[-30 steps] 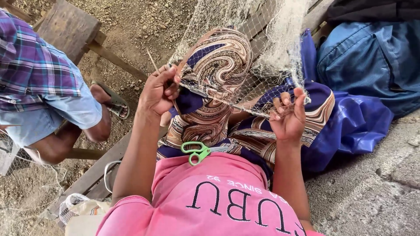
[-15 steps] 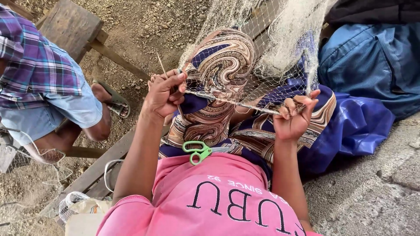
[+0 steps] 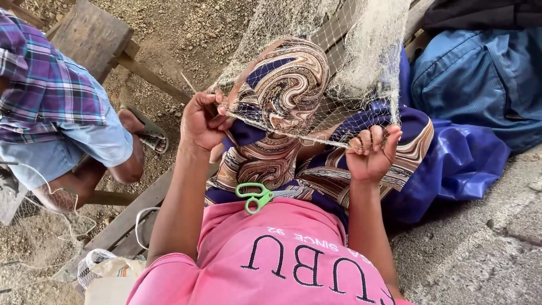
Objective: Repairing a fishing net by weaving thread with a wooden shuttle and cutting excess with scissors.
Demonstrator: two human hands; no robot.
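A pale fishing net (image 3: 344,62) hangs over my knees, which are covered by a swirl-patterned brown and blue wrap (image 3: 282,90). My left hand (image 3: 202,121) grips the net's lower edge at the left, with a thin needle or stick poking up from the fingers. My right hand (image 3: 372,151) is closed on the same edge at the right, and the net cord is stretched taut between both hands. Green-handled scissors (image 3: 257,196) lie on my lap just above my pink shirt.
Another person in a plaid shirt and light shorts (image 3: 56,113) sits at the left on a wooden bench (image 3: 90,34), a sandalled foot on the dirt. Blue tarp and bags (image 3: 474,96) lie at the right. A wooden plank (image 3: 135,209) and more net (image 3: 96,265) are at lower left.
Both hands have moved slightly apart and lower on the net edge, pulling the cord tighter. The scissors have not moved.
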